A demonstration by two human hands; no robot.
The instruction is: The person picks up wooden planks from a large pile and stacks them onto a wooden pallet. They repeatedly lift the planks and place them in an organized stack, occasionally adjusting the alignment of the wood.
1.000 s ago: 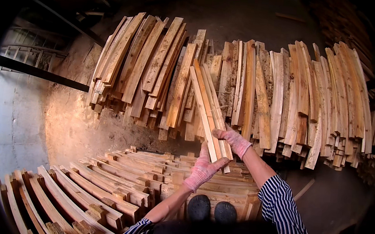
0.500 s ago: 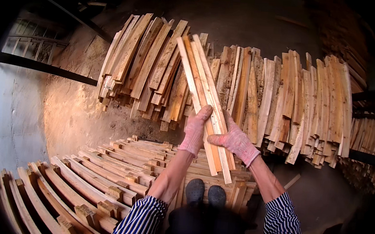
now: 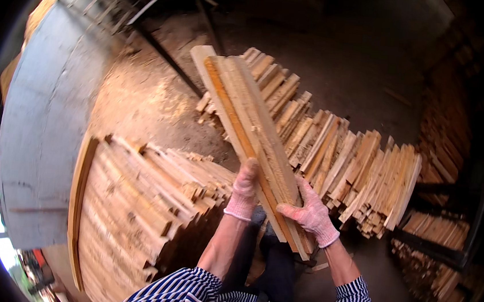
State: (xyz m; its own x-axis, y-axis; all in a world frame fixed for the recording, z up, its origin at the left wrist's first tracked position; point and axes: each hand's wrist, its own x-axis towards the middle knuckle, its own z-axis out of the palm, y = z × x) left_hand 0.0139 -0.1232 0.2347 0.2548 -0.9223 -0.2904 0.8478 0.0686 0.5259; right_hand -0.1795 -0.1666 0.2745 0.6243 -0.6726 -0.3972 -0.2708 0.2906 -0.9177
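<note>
A small bundle of long, narrow wooden slats (image 3: 253, 133) slants up and to the left in front of me, held in both hands. My left hand (image 3: 242, 190), in a pinkish knit glove, grips its left edge with the thumb pointing up along the wood. On the opposite edge, lower down, my gloved right hand (image 3: 310, 211) is closed round the bundle with its thumb across the top slat. One slat edge is a deeper orange than the pale faces beside it. The fingers underneath are hidden by the wood.
Behind the bundle runs a long row of piled slats (image 3: 361, 167). A broad stack of boards (image 3: 127, 210) lies at the lower left. Beyond it is a grey-blue panel (image 3: 46, 122). More slats lie by a dark metal frame (image 3: 435, 240) at the right.
My view has swung round, bringing the left stack and grey panel further in. The bundle is still held in both hands, now closer and tilted more to the left, showing its broad faces.
</note>
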